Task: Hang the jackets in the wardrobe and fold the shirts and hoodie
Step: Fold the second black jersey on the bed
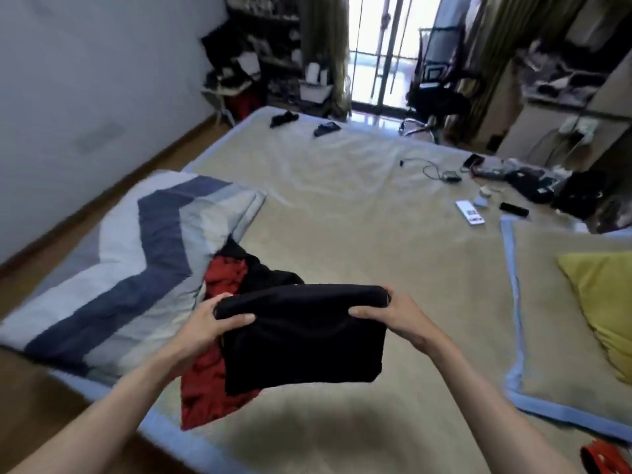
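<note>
Here the fingers (pixel 239 319) of the left hand (pixel 212 319) curl over the top left corner of a folded black shirt (pixel 301 336), thumb on the near face, and the right hand (pixel 386 314) pinches the top right corner the same way. The shirt hangs in the air between both hands, just above the bed (pixel 359 234). Both forearms reach forward from the lower corners, bare, wrists level. Under the shirt's left side lies a red garment (pixel 212 381) with another black garment (pixel 263 268) touching it, both beside a striped blue and white quilt (pixel 136 261). One yellow pillow (pixel 605 302) sits at the right edge. Farther off on the tan mat lie two dark small items (pixel 284 118), a cable (pixel 431 171), a white remote (pixel 469 212). Beyond the bed stand an office chair (pixel 437 83) and a bright barred window (pixel 379 49).
</note>
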